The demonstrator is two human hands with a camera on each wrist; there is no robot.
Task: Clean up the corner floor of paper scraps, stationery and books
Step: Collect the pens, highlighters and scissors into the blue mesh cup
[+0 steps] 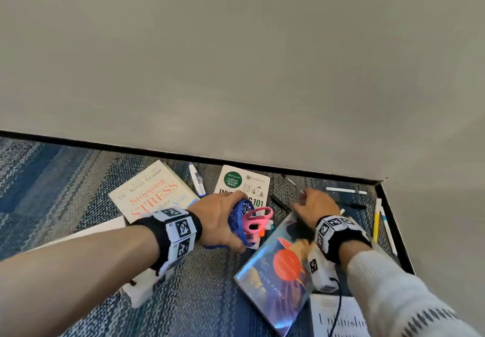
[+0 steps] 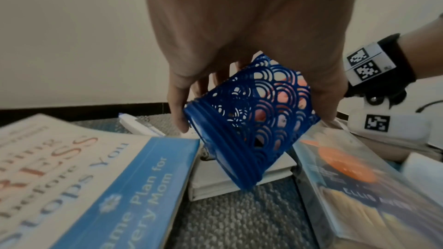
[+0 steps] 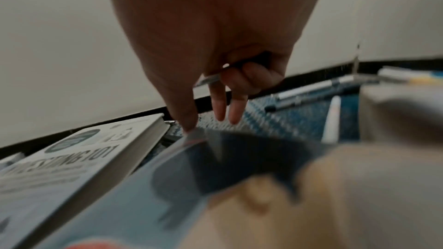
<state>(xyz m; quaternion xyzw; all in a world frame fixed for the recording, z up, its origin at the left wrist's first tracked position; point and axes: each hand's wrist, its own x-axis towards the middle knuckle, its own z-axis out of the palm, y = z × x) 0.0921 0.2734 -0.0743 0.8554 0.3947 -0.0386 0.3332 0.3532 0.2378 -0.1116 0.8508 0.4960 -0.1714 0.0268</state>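
Books, pens and a pen holder scattered over the corner floor [image 1: 65, 179], seen from the head view. Left hand [image 1: 217, 218] wrapped round a blue lattice pen holder [image 1: 240, 221], tipped on its side, pink scissors [image 1: 258, 219] poking from its mouth. Holder held just above the "Investing 101" book [image 1: 242, 183], beside the "Stopping Stress" book [image 1: 152, 192]. Right hand [image 1: 315, 205] low over the floor between that book and the glossy Ellis Avery book [image 1: 273, 271] — a slim pen [image 1: 294, 184] running out past its fingers. More pens along the skirting: a white pen [image 1: 346, 191], a black pen [image 1: 354, 206], a yellow marker [image 1: 376, 218] and a blue-tipped pen [image 1: 388, 229] in the corner. Correction-tape pen [image 1: 196, 179] lying between the two cream books.

Left wrist view: fingers [image 2: 177, 105] and thumb curled round the pen holder [image 2: 249, 120], tilted, solid base lowest, orange and pink shapes showing through the lattice. Stress book [image 2: 72, 177] lower left, Avery book [image 2: 354, 186] lower right, carpet between.

Right wrist view, blurred: right hand [image 3: 215, 54] pinching a thin pen [image 3: 210, 79] against the palm with curled fingers, thumb tip touching the Avery book's corner [image 3: 194, 137], two fingers pointing down at the carpet. Investing book [image 3: 72, 162] at left; white pen [image 3: 311, 88] and dark pen [image 3: 287, 104] by the wall.
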